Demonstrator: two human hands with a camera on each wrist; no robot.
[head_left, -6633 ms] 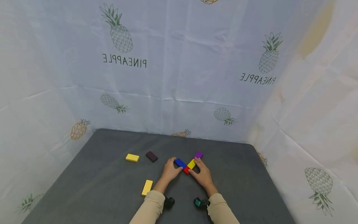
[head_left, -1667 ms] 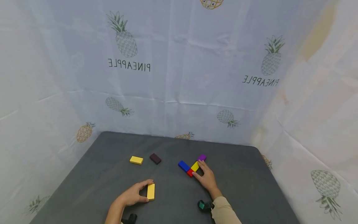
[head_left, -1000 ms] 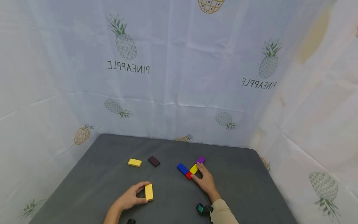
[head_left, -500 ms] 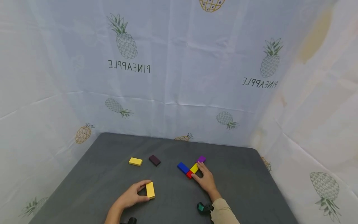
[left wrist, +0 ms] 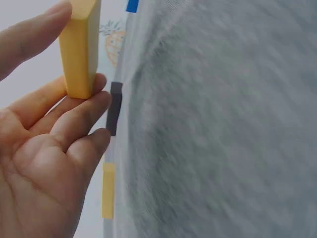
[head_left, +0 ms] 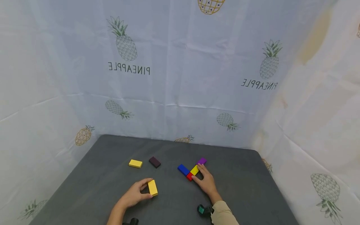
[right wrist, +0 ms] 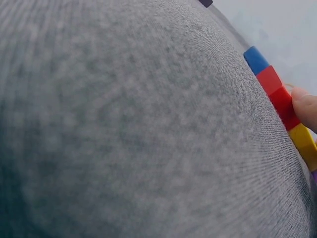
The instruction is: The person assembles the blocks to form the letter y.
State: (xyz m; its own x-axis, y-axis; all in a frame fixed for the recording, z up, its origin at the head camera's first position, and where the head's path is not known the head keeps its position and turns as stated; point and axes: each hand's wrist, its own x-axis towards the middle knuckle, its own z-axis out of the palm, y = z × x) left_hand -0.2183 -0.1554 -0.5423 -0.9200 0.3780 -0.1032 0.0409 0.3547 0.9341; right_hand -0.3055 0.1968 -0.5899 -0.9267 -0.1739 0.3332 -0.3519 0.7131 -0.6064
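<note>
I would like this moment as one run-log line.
left hand: holds pale yellow block | right hand: touches red block | dark block: on grey table

Grey table (head_left: pixel 171 211) with lone yellow block (head_left: pixel 135 163), dark block (head_left: pixel 154 162) and multicoloured V of blocks (head_left: pixel 189 176)

From the near side, well back, the head view looks forward and down over the table (head_left: pixel 239 187) to the far curtain (head_left: pixel 185 75). Both wrist views, rolled sideways, face far from low and close. Head shares the held yellow block (head_left: pixel 152 187) with left wrist, the red block (head_left: pixel 189 177) with right.
</note>
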